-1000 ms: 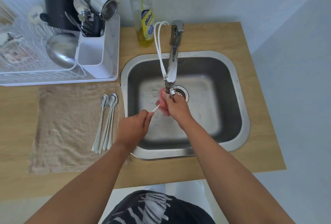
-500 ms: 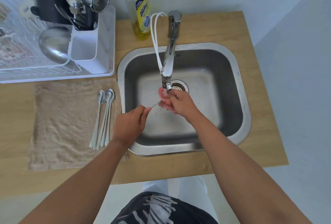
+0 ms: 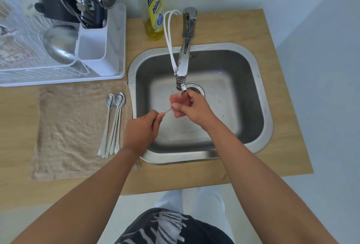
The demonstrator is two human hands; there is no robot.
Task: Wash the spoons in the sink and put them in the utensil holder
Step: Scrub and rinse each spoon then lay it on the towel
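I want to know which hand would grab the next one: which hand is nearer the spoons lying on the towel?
Left. The left hand is at the sink's near-left edge, just right of the spoons. The right hand is farther right, over the basin under the faucet.

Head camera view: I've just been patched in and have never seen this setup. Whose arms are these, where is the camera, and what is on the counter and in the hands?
There is no machine here: a person works with bare hands, and the single camera sits on their head, looking down over the sink. The left hand pinches the handle of a spoon. The right hand presses a pink sponge around the spoon's bowl end, just under the tap. More spoons lie side by side on a beige towel left of the sink. Behind the towel, a white drying rack carries the white utensil holder, which already has cutlery in it. A bottle of yellow dish soap stands behind the sink.
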